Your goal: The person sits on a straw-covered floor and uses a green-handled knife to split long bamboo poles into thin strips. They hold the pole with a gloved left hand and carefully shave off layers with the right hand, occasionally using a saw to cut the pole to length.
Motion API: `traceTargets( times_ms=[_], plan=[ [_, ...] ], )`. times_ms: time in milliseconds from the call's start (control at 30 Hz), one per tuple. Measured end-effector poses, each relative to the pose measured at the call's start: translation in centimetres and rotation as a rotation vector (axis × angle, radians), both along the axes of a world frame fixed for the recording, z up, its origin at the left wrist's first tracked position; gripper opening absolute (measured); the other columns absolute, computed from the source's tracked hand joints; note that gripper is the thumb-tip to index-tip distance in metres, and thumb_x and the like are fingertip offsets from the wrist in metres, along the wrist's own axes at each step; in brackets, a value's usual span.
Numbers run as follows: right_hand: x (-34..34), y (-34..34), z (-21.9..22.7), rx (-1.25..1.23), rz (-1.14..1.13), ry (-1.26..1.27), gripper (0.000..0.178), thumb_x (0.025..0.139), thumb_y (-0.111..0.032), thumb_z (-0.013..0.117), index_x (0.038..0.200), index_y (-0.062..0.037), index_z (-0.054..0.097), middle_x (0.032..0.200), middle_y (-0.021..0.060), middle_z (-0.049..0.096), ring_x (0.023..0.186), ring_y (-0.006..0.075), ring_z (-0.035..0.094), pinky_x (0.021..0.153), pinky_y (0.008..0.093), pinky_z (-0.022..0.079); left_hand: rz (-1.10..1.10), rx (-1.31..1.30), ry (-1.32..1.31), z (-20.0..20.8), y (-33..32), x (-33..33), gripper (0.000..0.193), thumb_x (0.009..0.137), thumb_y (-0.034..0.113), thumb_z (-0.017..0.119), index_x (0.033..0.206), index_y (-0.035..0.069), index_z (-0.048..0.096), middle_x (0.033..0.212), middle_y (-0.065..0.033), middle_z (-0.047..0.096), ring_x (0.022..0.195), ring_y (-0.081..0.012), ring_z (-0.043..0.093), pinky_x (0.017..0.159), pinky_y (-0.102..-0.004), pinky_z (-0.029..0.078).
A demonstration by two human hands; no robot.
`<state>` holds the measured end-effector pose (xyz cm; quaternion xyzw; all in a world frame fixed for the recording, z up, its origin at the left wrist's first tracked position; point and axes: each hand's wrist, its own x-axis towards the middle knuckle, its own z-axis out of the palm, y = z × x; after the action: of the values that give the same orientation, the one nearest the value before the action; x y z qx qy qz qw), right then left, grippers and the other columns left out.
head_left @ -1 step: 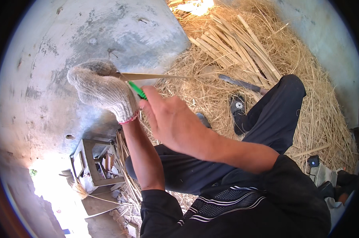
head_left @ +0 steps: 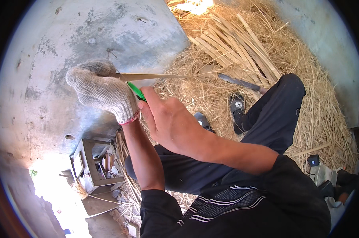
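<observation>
While our gloved L hand (head_left: 102, 89) grips one flat strip (head_left: 153, 76), we list: R hand (head_left: 169, 121), bare, clasping one grn-handled cutter (head_left: 137, 91); slats (head_left: 241, 49), 1 pile, on straw (head_left: 314, 103).

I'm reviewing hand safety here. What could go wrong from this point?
The green-handled tool in the bare right hand could slip into the gloved left hand, close beside it and gripping the pale strip; its knit might not stop a sharp edge. The long dark tool lying near the right knee could be knocked if that leg shifts.
</observation>
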<state>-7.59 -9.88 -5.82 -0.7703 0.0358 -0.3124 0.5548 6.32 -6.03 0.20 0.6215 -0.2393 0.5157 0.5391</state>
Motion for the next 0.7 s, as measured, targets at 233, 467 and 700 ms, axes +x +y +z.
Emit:
traceTargets(
  times_ms=[233, 467, 700],
  plan=[
    [0.4, -0.8, -0.8, -0.204, -0.005, 0.016, 0.021, 0.099, -0.014, 0.047, 0.108, 0.0049, 0.047, 0.063, 0.0263, 0.059, 0.054, 0.0415, 0.063, 0.049, 0.0493, 0.051, -0.115, -0.124, 0.051, 0.6, 0.1, -1.6, 0.039, 0.100, 0.032, 0.040, 0.071, 0.006, 0.045, 0.065, -0.0041, 0.047, 0.055, -0.0153, 0.042, 0.050, -0.0318, 0.038],
    [1.8, 0.0, -1.7, -0.137, 0.007, 0.157, 0.024, 0.095, -0.013, 0.051, 0.111, 0.0043, 0.050, 0.063, 0.0250, 0.058, 0.058, 0.0413, 0.063, 0.051, 0.0490, 0.050, -0.119, -0.198, 0.063, 0.4, 1.6, -0.6, 0.034, 0.094, 0.027, 0.042, 0.067, 0.008, 0.040, 0.061, -0.0038, 0.042, 0.053, -0.0162, 0.041, 0.050, -0.0315, 0.037],
    [4.1, -4.8, -11.3, -0.243, -0.069, 0.612, 0.027, 0.089, -0.012, 0.053, 0.108, 0.0077, 0.055, 0.073, 0.0255, 0.064, 0.082, 0.0410, 0.068, 0.068, 0.0492, 0.057, -0.284, -0.339, 0.178, 1.0, 1.0, -2.4, 0.034, 0.093, 0.026, 0.042, 0.063, 0.009, 0.039, 0.057, -0.0019, 0.040, 0.048, -0.0142, 0.039, 0.046, -0.0303, 0.037]
  ],
)
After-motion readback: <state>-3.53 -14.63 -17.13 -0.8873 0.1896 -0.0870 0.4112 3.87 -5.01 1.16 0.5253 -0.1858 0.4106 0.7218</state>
